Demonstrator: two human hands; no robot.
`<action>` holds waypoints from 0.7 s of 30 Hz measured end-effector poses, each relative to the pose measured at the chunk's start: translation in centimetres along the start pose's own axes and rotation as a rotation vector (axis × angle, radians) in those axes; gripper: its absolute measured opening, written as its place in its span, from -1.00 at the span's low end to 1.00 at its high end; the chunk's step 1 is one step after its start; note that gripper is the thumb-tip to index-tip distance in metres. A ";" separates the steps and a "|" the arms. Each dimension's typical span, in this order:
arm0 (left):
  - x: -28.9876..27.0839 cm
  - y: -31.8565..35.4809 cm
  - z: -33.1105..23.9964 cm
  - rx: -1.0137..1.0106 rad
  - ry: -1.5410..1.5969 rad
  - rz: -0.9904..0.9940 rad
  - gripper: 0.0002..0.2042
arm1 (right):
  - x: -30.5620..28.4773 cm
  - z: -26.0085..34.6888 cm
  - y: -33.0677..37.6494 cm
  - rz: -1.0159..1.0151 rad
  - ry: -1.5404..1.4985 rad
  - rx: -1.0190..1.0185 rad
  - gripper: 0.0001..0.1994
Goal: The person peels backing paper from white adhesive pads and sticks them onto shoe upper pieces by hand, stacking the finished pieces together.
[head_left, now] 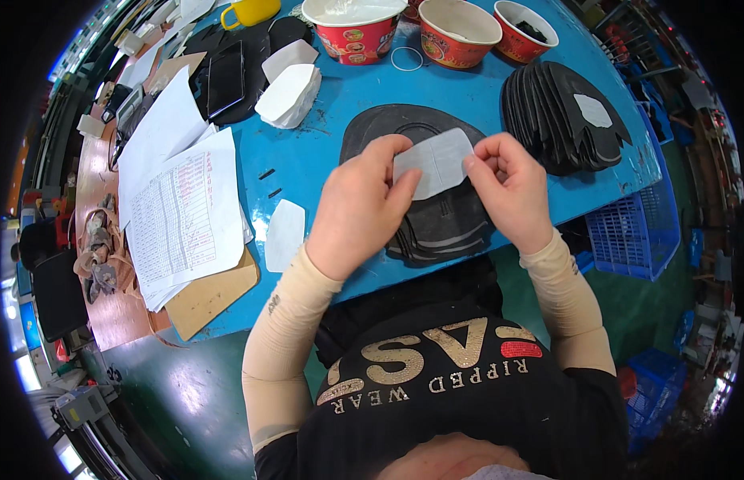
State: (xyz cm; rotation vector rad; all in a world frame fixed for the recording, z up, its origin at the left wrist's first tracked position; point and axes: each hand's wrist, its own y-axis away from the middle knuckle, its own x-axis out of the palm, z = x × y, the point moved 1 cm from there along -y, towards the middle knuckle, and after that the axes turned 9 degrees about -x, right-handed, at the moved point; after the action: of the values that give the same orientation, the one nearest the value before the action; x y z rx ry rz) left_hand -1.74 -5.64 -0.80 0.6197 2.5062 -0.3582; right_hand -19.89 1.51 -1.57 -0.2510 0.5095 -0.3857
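Between both hands is a pale grey patch (437, 164) with cut corners and a faint line down its middle. My left hand (360, 204) pinches its left end between thumb and fingers. My right hand (512, 192) grips the right end, thumb on top. Directly beneath lies a stack of black, rounded, foam-like sheets (448, 228), partly hidden by the patch and hands. To the left of my left forearm, a similar white patch (285, 236) rests on the blue table (324, 144).
Another black stack (548, 120), topped by a pale patch, stands at right. Red paper tubs (460, 40) line the back. A white patch pile (289, 98), a phone (226, 78), papers (184, 208) and a yellow mug (253, 12) occupy the left. A blue crate (632, 232) sits below the right edge.
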 end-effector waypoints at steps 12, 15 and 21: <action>0.9 1.1 0.0 0.154 -0.369 -0.012 -0.62 | 0.0 -0.2 1.5 -0.048 0.402 -0.125 -0.91; 0.4 2.0 -1.0 0.258 -0.548 -0.311 -0.52 | -1.5 0.3 1.3 -0.195 0.421 -0.318 -0.78; 1.1 3.4 0.2 0.281 -0.684 0.193 -0.13 | -1.1 -0.5 1.7 0.272 0.736 -0.541 -0.56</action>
State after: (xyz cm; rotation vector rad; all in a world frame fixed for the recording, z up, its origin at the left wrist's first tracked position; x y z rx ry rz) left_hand -0.85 -2.41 -2.01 0.6961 1.7444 -0.7183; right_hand -20.55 3.47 -2.08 -0.5589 1.3616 -0.0510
